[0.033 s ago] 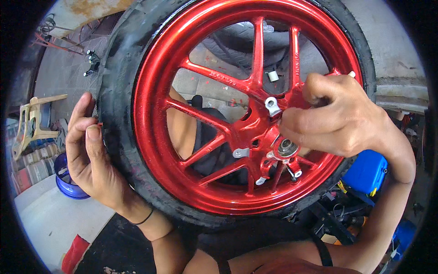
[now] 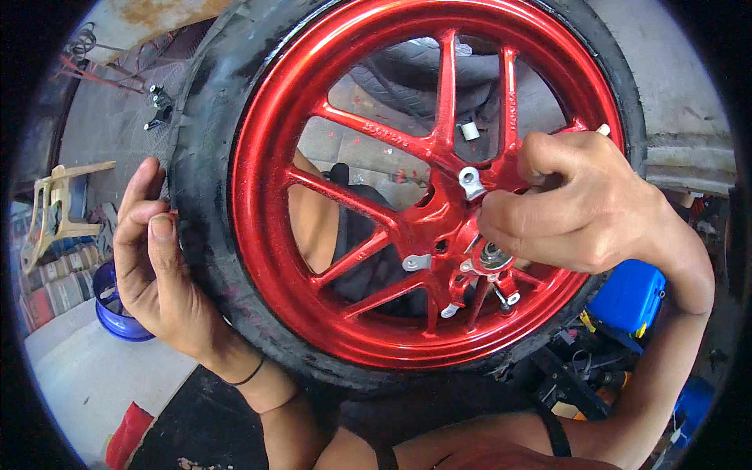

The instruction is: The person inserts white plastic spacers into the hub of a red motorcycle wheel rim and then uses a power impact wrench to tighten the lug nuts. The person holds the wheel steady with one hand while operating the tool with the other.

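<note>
A glossy red motorcycle wheel point(image 2: 329, 125) with a black tyre point(image 2: 205, 157) stands tilted up before me. My left hand point(image 2: 164, 274) is at the tyre's left side, wrist against the rubber, fingers loosely bent and apart, no object visible in it. Over the wheel's centre, my right hand point(image 2: 583, 200) is closed with its fingers curled; whatever it grips is hidden. Close to its fingertips are a silver mounting lug point(image 2: 471, 182) and the hub bearing point(image 2: 495, 254), partly covered by the hand. More silver lugs point(image 2: 416, 262) ring the hub.
Another tyre point(image 2: 407, 78) lies beyond the spokes, near a small white cylinder point(image 2: 470, 131). At right is a blue case point(image 2: 627, 296). On the left are a blue wheel rim point(image 2: 117, 317), a wooden frame point(image 2: 47, 211) and a red cloth point(image 2: 129, 435).
The wheel has shifted very slightly to the right. Both hands look the same as before.
</note>
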The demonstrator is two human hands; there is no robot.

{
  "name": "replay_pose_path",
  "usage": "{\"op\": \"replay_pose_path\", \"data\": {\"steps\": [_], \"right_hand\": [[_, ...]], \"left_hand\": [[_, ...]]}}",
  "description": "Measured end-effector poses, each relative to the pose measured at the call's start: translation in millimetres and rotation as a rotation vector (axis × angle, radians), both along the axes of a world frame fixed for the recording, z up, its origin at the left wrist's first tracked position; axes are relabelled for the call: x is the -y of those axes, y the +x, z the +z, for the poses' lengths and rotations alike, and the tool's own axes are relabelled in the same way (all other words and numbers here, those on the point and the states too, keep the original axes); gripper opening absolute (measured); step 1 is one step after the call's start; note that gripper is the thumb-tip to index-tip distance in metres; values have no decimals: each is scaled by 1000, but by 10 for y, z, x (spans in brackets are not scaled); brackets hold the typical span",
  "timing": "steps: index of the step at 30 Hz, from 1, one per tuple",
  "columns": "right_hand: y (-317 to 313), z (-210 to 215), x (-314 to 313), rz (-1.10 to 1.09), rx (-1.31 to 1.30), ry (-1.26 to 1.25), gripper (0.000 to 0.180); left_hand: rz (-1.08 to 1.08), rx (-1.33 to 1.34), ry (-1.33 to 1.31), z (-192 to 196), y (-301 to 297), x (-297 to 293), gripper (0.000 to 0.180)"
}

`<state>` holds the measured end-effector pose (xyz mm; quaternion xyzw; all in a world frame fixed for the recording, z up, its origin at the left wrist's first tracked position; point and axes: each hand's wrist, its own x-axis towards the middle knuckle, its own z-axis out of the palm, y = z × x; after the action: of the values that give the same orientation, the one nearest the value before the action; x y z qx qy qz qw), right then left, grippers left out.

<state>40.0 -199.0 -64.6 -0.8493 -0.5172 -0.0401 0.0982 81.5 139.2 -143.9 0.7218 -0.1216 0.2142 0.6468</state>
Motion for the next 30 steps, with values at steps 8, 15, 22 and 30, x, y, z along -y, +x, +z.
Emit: {"op": "replay_pose_path", "data": {"steps": [8,15,22,30], "right_hand": [[60,-16,-76,87,67,59,25],[68,125,-36,42,124,63,35],[35,271,66,-119,18,-22,42],[11,188,145,-132,25,-4,37]], "left_hand": [[58,21,-1,26,-15,33,10],[-296,128,479,396,-286,382,19],[-590,269,795,379,-342,1016,31],[-621,344,744,301,-370,1093,17]]}}
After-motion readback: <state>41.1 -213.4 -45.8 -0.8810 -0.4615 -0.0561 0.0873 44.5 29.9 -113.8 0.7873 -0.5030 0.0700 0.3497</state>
